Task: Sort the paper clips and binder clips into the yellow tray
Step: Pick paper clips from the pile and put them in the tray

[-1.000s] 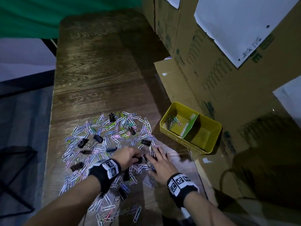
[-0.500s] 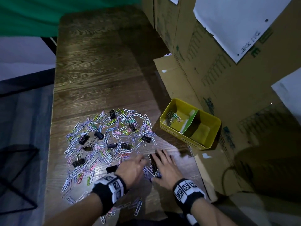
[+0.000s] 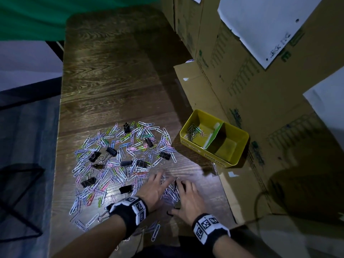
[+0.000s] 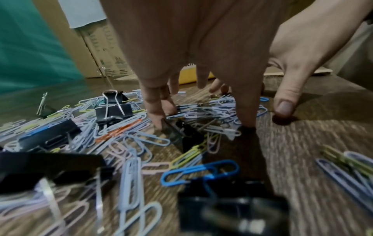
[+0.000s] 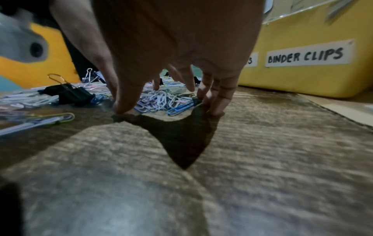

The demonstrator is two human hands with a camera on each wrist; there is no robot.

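Note:
Coloured paper clips [image 3: 119, 155] and black binder clips [image 3: 164, 155] lie spread over the wooden table [image 3: 111, 71]. My left hand [image 3: 158, 183] and right hand [image 3: 183, 189] rest fingertips-down at the near edge of the spread. Between them they cup a small heap of pale paper clips [image 3: 171, 192]. The left fingers [image 4: 159, 108] touch a binder clip and loose clips. The right fingers [image 5: 125, 102] stand around the heap [image 5: 159, 100]. To the right stands the yellow tray [image 3: 240, 146], with several paper clips [image 3: 195, 130] in its left compartment. A label reads BINDER CLIPS [image 5: 306, 55].
Cardboard boxes [image 3: 242, 81] wall the table's right side, and a cardboard flap [image 3: 195, 90] lies behind the tray. The table's left edge [image 3: 57, 146] drops to a dark floor. A green cloth [image 3: 37, 15] hangs at the far end. More clips [image 3: 155, 232] lie by my forearms.
Both hands have drawn back toward me, raking a small heap of paper clips out of the main spread. The rest of the clips and the tray stayed put.

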